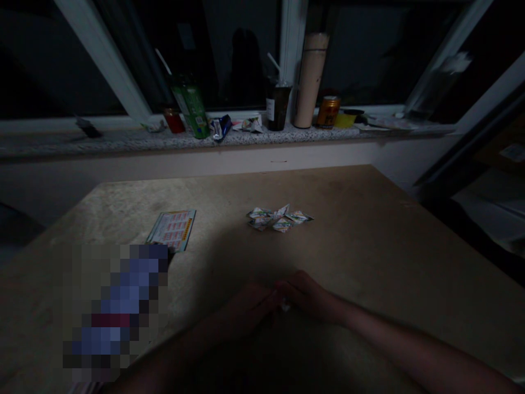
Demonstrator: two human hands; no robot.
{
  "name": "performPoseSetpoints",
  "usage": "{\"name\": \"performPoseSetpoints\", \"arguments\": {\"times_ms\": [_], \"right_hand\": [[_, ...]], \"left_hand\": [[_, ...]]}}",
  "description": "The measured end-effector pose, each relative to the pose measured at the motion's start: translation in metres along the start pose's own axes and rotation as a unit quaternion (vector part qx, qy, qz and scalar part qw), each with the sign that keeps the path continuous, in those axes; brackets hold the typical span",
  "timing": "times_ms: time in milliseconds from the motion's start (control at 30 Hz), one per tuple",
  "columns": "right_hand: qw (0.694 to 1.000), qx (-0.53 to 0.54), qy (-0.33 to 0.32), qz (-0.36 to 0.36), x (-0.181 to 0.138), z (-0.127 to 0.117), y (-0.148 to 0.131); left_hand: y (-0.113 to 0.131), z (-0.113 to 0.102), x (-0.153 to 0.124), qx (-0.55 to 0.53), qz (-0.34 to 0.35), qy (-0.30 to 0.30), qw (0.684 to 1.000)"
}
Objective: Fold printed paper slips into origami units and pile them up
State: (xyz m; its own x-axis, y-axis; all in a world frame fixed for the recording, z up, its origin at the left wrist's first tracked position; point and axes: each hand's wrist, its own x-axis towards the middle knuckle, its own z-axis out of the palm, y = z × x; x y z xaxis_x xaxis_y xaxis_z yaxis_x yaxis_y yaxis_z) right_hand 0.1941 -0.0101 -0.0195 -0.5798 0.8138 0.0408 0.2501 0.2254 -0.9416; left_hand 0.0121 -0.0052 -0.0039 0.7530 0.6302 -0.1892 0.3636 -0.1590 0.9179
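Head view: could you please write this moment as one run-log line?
left hand, right hand together; pale piece between them; folded papers ahead; card at left

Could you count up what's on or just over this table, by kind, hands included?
Hands: 2, a left hand and a right hand
Small pale piece at the hands: 1
Cluster of folded paper: 1, its pieces too dim to count
Printed sheet: 1
Total: 5, leaving out the pixelated blue patch, too blurred to count.

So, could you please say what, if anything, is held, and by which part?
A small whitish, paper-like piece seems held between the left grip and right grip; which part of it they hold is hidden.
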Motion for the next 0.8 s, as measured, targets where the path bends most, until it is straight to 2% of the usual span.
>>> {"name": "performPoseSetpoints", "arguments": {"times_ms": [133, 267, 333, 567, 667, 800], "right_hand": [[0.999, 0.04, 0.007, 0.006, 0.0, -0.001, 0.0], [0.997, 0.072, -0.007, 0.006, 0.0, -0.002, -0.002], [0.998, 0.067, -0.013, 0.003, 0.001, -0.003, -0.004], [0.997, 0.062, -0.033, 0.019, 0.001, -0.006, -0.01], [0.997, 0.057, -0.053, 0.014, 0.001, -0.006, -0.012], [0.998, 0.063, -0.03, 0.007, -0.001, -0.002, -0.011]], "left_hand": [[-0.001, 0.001, -0.001, -0.013, -0.003, 0.006, 1.0], [0.0, 0.0, 0.0, 0.006, -0.03, 0.09, 0.996], [0.001, -0.001, 0.002, 0.005, -0.047, 0.111, 0.993], [0.001, -0.002, 0.003, -0.012, -0.027, 0.147, 0.989], [0.003, -0.003, 0.003, 0.004, -0.01, 0.141, 0.99], [0.003, -0.005, 0.004, 0.019, -0.009, 0.141, 0.99]]}}
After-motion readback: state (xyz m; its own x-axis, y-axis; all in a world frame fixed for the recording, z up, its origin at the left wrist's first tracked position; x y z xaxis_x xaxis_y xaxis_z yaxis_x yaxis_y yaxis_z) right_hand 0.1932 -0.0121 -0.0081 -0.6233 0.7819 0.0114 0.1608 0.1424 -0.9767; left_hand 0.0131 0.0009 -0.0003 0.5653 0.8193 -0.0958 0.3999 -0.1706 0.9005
